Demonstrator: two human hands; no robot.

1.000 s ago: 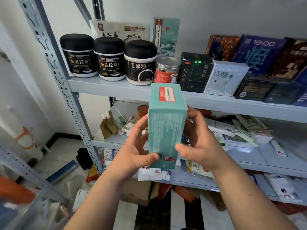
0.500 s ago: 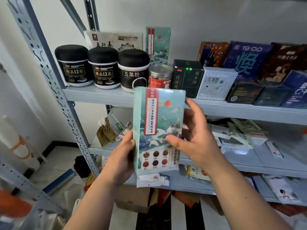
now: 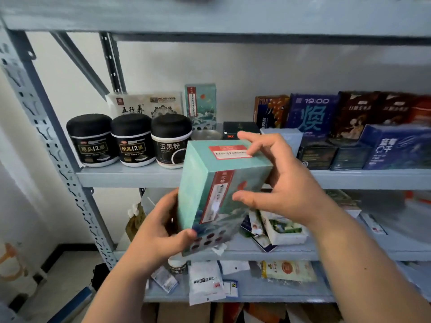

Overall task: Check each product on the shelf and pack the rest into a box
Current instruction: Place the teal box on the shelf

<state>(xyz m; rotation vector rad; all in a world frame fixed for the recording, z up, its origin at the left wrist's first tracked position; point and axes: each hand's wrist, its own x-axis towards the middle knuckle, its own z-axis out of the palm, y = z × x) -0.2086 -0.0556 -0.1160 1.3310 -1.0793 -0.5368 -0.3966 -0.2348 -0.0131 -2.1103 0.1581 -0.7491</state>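
Head view: you have the teal cardboard carton (image 3: pixel 210 194) up in the air in front of the grey metal shelf (image 3: pixel 130 176), clear of every board. It is tilted so that its top face, its painted front and 1 narrow side all show.

Your left hand (image 3: pixel 158 231) has its grip clamped on the lower corner, with the thumb laid across the front. Your right hand (image 3: pixel 286 180) has its grip closed on the upper right edge, thumb on the front and index finger reaching over the top beside the red and white label (image 3: pixel 229 152).

To check it well, keep the left hand as the anchor and let the right hand do the turning, so the carton never rides on fingertips alone. Move that index finger off the label so you can read it. The print is too blurred here to make out, so hold the carton still for a beat at each face.

A matching tall teal carton (image 3: pixel 200 106) stands at the back of the shelf, behind the 3 black-lidded jars (image 3: pixel 133 141). Judge the 2 separately, not as 1.

Brown cardboard (image 3: pixel 182 313) shows below the lowest board, but whether it is the packing box I cannot tell.
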